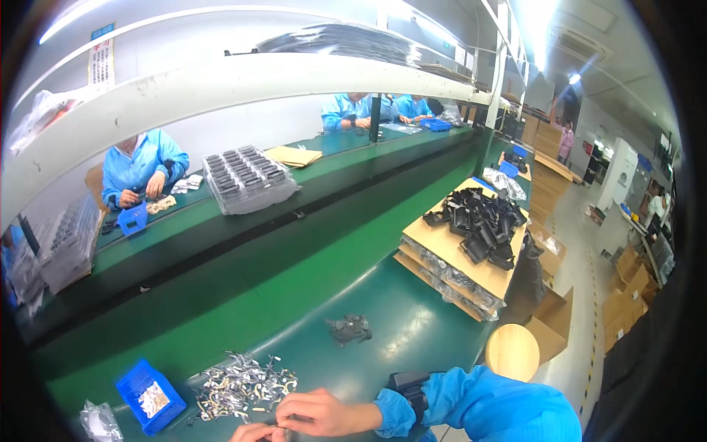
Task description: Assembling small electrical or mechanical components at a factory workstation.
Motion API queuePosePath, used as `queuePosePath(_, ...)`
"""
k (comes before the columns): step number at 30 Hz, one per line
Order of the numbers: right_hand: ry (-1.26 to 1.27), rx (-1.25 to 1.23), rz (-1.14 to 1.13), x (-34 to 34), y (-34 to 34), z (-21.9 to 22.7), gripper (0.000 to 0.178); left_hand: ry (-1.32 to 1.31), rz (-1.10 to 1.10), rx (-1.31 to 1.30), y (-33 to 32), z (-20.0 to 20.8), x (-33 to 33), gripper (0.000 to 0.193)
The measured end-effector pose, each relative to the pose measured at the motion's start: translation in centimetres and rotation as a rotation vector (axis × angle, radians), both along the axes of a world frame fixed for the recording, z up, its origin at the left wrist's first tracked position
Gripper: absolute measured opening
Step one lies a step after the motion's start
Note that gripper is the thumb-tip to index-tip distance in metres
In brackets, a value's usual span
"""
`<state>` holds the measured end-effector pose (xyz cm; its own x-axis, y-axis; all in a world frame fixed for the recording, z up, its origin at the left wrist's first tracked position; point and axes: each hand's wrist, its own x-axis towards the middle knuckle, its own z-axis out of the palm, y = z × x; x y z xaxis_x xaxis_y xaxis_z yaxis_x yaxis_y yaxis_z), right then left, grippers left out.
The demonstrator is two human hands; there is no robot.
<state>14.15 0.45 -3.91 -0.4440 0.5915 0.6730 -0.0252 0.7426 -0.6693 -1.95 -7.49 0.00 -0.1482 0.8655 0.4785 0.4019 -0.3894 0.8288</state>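
Observation:
Low in the head view, my right hand (318, 412) comes in from the right in a blue sleeve with a black device strapped at the wrist. Its thumb and fingertips are pinched together. My left hand (254, 433) meets it, fingers bent and partly cut off by the lower edge. Whatever lies between the fingertips is too small to name. Just beyond the hands spreads a pile of small white, black and yellowish parts (239, 384). To its left, a blue bin (163, 426) holds small cream-coloured pieces (153, 400).
A clear plastic bag (99, 421) lies by the bin. Farther off on the green bench is a crumpled dark bag (348, 328). Black plastic housings (479, 221) are heaped on stacked cardboard (420, 247) at right. A round wooden stool (512, 352) stands beside the bench. Co-workers in blue sit across.

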Motion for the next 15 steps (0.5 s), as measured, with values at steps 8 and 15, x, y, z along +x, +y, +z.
queuePosePath(8,-0.052,-0.113,-0.021,0.7,-0.3,0.1,0.009,-0.004,0.018,-0.001,0.0,-0.2,0.4,0.008)
queuePosePath(15,0.009,-0.129,-0.015,0.4,0.6,-1.2,0.009,-0.069,-0.021,-0.069,0.8,-0.4,0.3,0.014)
